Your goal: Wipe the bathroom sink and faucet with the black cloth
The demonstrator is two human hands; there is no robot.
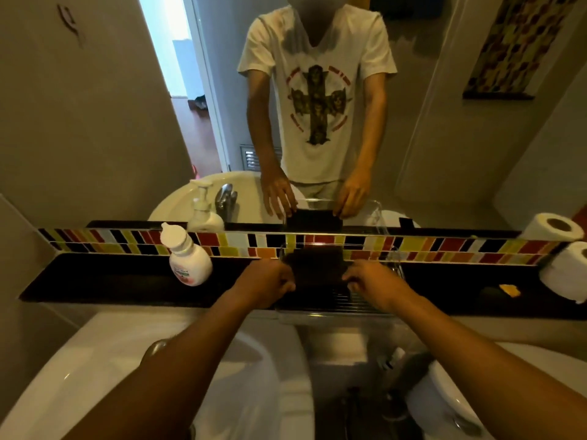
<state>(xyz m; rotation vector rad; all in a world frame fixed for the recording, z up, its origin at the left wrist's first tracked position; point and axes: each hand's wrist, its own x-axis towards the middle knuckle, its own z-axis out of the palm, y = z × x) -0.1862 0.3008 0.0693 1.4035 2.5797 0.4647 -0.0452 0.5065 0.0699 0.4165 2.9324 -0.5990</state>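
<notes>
A long black shelf (111, 277) is seen running across the wall below a large mirror (95, 122), with a strip of tiles (444, 246) in red, yellow, black and white set between them. On the shelf, in the middle, a clear plastic tray (333, 308) with a ribbed floor is placed, and the black cloth (317, 268) is held up over it, hanging flat against the tiles. The left hand (265, 282) is closed on the cloth's left edge and the right hand (370, 282) on its right edge, each grip pinched shut on the fabric between thumb and fingers. A white soap bottle (187, 260) with a pump top is stood on the shelf to the left of the hands, well apart from the tray. Two toilet rolls (565, 265) are stacked at the far right end of the shelf, and a small orange scrap (509, 289) is laid near them. Below the shelf, the white sink (95, 369) is seen at lower left, partly covered by the left forearm; the faucet (226, 198) is made out only in the mirror, beside the bottle's reflection. A white toilet (444, 404) is placed at lower right. Grey walls and an open doorway are reflected in the mirror.
</notes>
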